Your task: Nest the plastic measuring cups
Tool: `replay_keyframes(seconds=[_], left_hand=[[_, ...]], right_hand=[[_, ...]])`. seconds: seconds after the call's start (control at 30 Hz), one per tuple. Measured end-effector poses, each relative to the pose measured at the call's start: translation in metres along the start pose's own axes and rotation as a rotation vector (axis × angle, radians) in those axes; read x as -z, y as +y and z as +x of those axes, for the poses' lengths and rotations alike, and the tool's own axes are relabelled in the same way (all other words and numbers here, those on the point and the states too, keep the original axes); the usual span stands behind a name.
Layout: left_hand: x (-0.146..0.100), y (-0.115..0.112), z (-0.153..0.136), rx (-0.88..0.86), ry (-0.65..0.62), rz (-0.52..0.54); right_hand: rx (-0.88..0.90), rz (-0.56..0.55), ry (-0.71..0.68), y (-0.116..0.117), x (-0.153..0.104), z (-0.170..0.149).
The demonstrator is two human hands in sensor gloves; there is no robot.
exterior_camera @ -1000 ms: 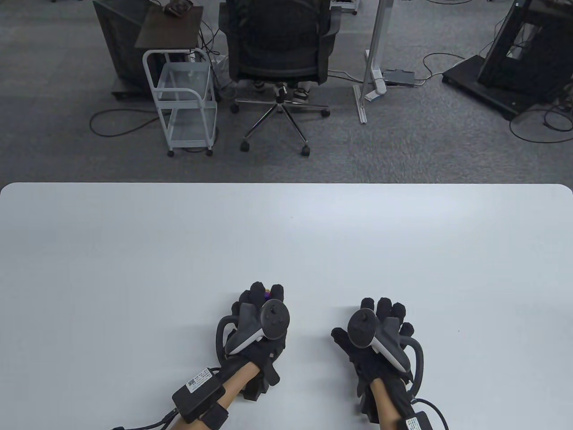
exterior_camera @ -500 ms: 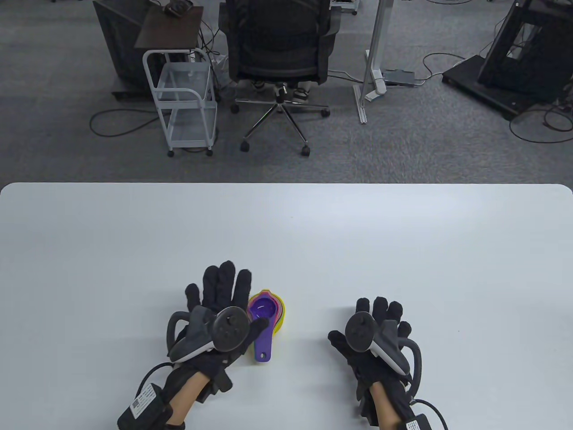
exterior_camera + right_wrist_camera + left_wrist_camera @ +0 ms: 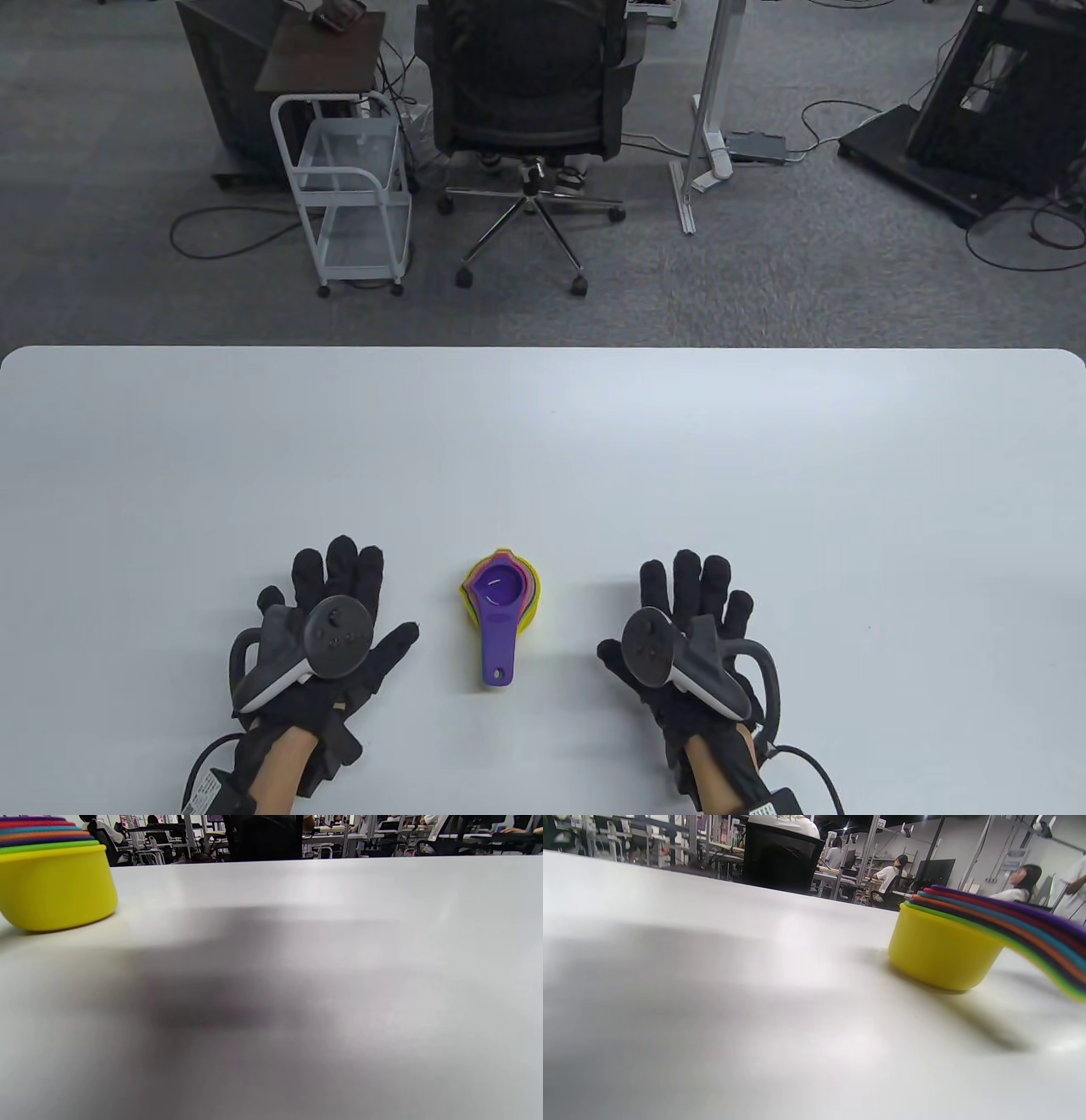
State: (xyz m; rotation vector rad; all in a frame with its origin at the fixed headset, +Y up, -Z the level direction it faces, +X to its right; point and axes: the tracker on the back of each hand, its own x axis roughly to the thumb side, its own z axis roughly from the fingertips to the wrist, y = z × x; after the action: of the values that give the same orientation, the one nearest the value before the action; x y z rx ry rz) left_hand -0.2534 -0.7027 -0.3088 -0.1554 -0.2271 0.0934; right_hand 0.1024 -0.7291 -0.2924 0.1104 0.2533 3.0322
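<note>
A nested stack of measuring cups [image 3: 502, 604] stands on the white table [image 3: 543, 441] between my hands, purple cup on top, yellow cup outermost, handles pointing toward me. It shows as a yellow cup with stacked coloured handles in the left wrist view [image 3: 941, 950] and in the right wrist view [image 3: 53, 885]. My left hand [image 3: 339, 611] lies flat and open on the table, to the left of the stack and apart from it. My right hand [image 3: 687, 620] lies flat and open to the right of the stack, also apart. Neither hand holds anything.
Beyond the table's far edge are an office chair [image 3: 530, 102], a white wire cart [image 3: 348, 195] and a metal pole stand [image 3: 704, 127] on grey carpet with cables.
My left hand let go of the nested stack, opened and moved left away from it, uncovering the cups. My right hand spread its fingers and shifted slightly left.
</note>
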Motion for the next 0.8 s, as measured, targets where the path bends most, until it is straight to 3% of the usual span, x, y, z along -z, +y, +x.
replay_keyframes(seconds=[0.63,0.8], left_hand=[[0.0045,-0.0075,0.0053,0.034,0.006,-0.027],[0.0039,-0.0093,0.005,0.036,0.0,-0.038]], right_hand=[[0.057,-0.023,-0.032,-0.0051,-0.0045,-0.0007],[0.077,0.016,-0.035,-0.0021,-0.0052,0.0039]])
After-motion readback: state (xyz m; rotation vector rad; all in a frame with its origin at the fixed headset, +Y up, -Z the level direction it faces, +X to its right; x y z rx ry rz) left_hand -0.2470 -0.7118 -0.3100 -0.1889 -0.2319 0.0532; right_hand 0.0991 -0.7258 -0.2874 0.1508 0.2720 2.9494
